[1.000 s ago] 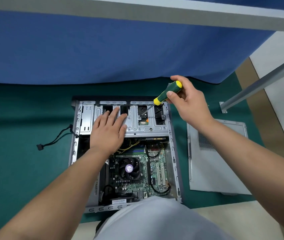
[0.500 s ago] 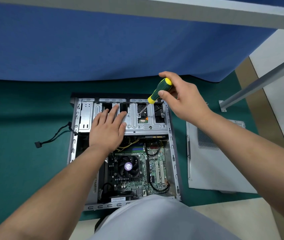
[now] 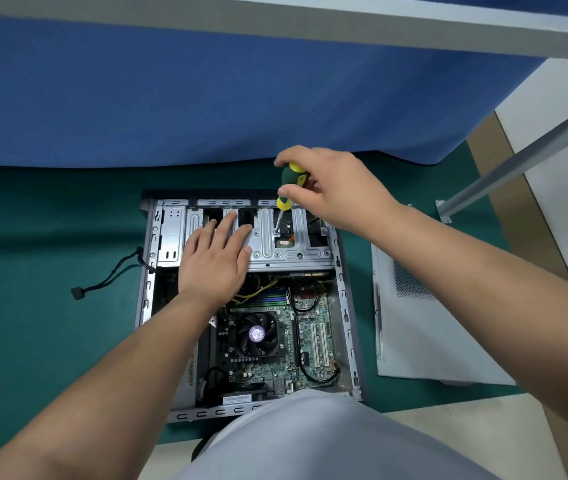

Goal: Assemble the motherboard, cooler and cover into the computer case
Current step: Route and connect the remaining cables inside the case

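Green mat (image 3: 33,341) under everything; computer case (image 3: 346,320) lies open on it, side up, near edge cut off by the person's grey clothing. Landmark = case. Inside, near half: motherboard (image 3: 310,341), green PCB, with cooler (image 3: 257,336), round black fan with purple hub sticker, seated on it. Far half: stamped sheet-metal drive bracket (image 3: 293,252), ribbed and slotted. Left hand (image 3: 215,258) lies flat on the bracket, fingers straight and slightly spread, hiding what sits below the palm. Right hand (image 3: 338,188) pinches the green-yellow screwdriver (image 3: 287,185) handle between thumb and fingertips; shaft nearly upright, tip at a hole in the bracket, screw too small to make out. Cover (image 3: 424,327), flat grey panel with perforated vent patch, lies right of the case, apart. Black cable (image 3: 109,275) trails out left of the case.
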`<state>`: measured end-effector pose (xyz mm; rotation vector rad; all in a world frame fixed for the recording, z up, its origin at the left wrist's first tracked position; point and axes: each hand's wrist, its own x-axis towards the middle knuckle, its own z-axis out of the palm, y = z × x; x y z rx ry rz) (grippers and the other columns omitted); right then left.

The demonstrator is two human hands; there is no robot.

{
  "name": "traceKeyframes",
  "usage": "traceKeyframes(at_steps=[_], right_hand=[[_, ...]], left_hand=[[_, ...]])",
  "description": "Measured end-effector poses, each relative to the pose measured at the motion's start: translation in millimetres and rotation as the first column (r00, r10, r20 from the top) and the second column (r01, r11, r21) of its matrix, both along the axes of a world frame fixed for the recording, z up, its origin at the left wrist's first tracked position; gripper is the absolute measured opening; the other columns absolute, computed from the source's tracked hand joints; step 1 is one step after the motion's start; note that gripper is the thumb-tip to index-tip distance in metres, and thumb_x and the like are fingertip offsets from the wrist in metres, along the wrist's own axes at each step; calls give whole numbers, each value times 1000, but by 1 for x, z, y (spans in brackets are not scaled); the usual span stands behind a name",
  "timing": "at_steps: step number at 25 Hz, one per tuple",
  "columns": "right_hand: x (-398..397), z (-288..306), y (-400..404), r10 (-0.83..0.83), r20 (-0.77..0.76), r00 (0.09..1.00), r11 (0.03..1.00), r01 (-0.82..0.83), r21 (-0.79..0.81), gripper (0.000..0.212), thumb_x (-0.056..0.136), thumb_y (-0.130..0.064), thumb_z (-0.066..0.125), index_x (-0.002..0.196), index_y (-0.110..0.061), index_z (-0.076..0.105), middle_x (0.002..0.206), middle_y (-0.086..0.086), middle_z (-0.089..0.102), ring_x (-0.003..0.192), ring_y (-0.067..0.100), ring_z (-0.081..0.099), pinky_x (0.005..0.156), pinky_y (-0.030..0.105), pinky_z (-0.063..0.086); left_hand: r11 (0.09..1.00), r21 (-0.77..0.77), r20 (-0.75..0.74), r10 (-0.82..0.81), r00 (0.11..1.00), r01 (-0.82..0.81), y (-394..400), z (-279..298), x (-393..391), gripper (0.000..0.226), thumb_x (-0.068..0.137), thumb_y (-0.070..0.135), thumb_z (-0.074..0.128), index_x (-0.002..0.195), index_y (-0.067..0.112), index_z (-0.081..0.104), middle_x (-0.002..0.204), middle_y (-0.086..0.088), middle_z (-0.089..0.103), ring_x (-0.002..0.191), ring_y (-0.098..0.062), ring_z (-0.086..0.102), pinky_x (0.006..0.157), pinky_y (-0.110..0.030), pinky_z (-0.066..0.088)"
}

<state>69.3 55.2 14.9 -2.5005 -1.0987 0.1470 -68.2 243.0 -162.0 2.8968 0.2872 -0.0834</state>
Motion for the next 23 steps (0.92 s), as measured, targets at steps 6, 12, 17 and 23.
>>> traceKeyframes(at_steps=[6, 12, 17, 23], right_hand=[[6, 12, 27, -33, 185, 982, 923, 101, -371, 46, 100, -62, 33, 107, -18, 45, 88, 1, 58, 74, 30, 50, 61, 36, 34], [-2, 18, 32, -21, 277, 961, 896, 141, -421, 42, 105, -55, 34, 107, -17, 52, 77, 3, 49, 78, 33, 53, 57, 34, 33], [8, 30, 29, 68, 30, 997, 896, -48, -442, 53, 99, -65, 40, 123, -20, 52, 103, 2, 59, 98, 29, 57, 72, 41, 46], [8, 36, 25, 95, 29, 995, 926, -77, -370, 23, 97, -43, 57, 111, -25, 60, 92, -2, 56, 96, 28, 57, 69, 40, 48]], left_hand=[[975, -220, -88, 20, 996, -39, 5, 10, 9, 49, 105, 50, 39, 152, 39, 37, 168, 8, 19, 155, -29, 5, 123, -50, 11], [731, -683, 94, 60, 994, 20, -32, 47, 39, 35, 100, 32, 62, 134, 22, 60, 128, 7, 65, 115, -11, 59, 99, -31, 47], [612, -770, 26, 312, 950, -180, -50, 57, 61, 13, 91, 28, 75, 94, 17, 68, 84, 3, 71, 74, -13, 64, 61, -18, 44], [747, -665, 48, 68, 997, -19, -27, 60, 62, 4, 97, 27, 69, 99, 27, 71, 88, 11, 73, 74, 1, 62, 65, -25, 43]])
